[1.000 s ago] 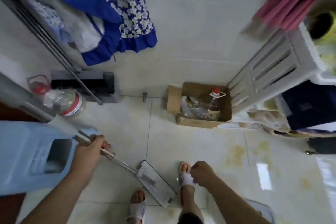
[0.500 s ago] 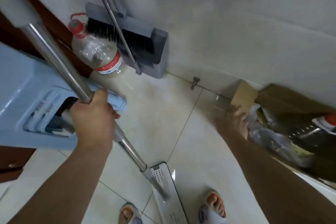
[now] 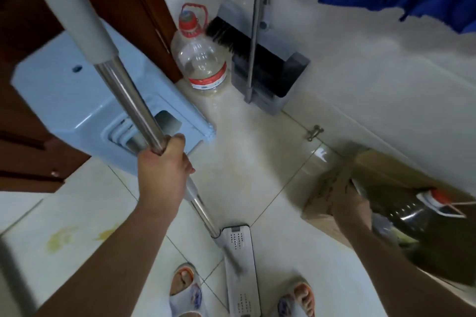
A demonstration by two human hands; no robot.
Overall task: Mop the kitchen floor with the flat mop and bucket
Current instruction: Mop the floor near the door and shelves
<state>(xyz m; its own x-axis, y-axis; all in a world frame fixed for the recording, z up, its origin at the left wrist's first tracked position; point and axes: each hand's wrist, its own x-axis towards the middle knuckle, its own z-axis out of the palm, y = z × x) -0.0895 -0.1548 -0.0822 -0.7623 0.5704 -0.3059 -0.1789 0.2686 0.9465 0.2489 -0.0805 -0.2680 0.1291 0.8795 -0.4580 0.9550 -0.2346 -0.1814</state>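
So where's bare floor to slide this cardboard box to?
Bare tiles lie between the blue bucket, the mop head and the cardboard box. Along the wall it is crowded: clear bottle and dustpan side by side.

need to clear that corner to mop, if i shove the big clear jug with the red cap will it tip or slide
The clear jug looks nearly empty, so probably light and likely to slide easily on the glossy floor tiles. It is tall, so a high push might tip it; push low. It stands right beside the dustpan, which may shift too.
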